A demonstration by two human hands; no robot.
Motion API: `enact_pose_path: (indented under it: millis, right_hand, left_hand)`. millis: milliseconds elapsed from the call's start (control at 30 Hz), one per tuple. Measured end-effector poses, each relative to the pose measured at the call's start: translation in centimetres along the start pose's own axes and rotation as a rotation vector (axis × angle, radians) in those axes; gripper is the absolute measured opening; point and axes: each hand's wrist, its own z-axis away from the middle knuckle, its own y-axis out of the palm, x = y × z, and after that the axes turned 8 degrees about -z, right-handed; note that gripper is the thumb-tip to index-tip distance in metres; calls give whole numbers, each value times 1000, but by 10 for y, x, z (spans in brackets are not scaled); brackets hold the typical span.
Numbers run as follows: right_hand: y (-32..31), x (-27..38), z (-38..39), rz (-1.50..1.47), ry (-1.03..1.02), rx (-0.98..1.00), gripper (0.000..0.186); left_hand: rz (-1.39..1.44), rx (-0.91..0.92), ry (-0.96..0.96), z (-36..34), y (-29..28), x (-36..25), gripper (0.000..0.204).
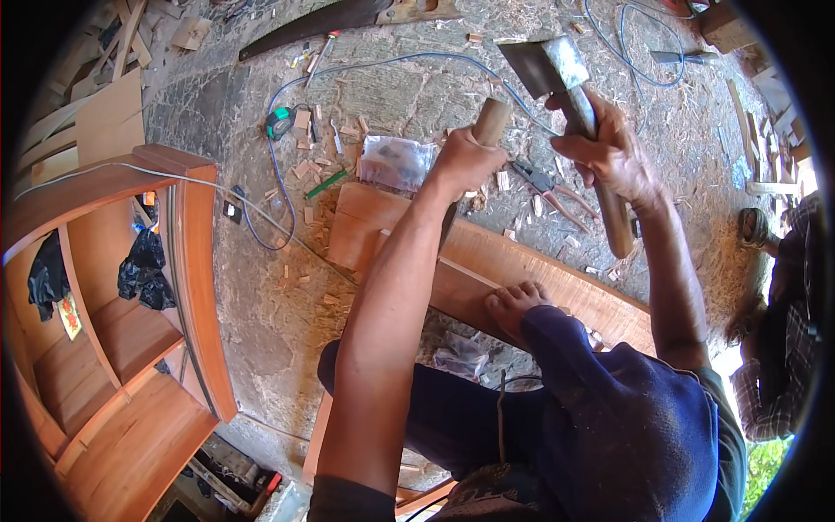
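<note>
Chisel (483,139): wooden handle up, blade running down behind the left forearm toward the plank (557,283), tip hidden, so contact with the wood can't be confirmed. Left hand (465,161) is closed around the handle just below its top, leaving the butt end exposed as a striking face. Right hand (609,152) is clenched on the hatchet (570,104) high on the shaft, near the head; choked grip like that looks aimed at short controlled taps, flat of the head facing the chisel butt, raised and just apart from it. Plank lies on the stone floor (261,313), pinned by a bare foot (513,304) set beside the cut line, likely as a clamp against shifting. Wood chips (313,165) spread around the far end. Pliers (548,187) and a clear plastic bag (396,161) lie near, within reach. Handsaw (322,22) at the far edge, blue cable (278,200) looping past a tape measure (278,122). Wooden cabinet (113,296) lies at left. Another person (778,348) crouches at right.
</note>
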Motion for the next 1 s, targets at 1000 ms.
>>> enact_pose_path:
  millis: [1000]
  right_hand:
    - [22, -25, 24, -60, 133, 32, 42]
  left_hand:
    - [-51, -461, 324, 60, -2, -23, 24]
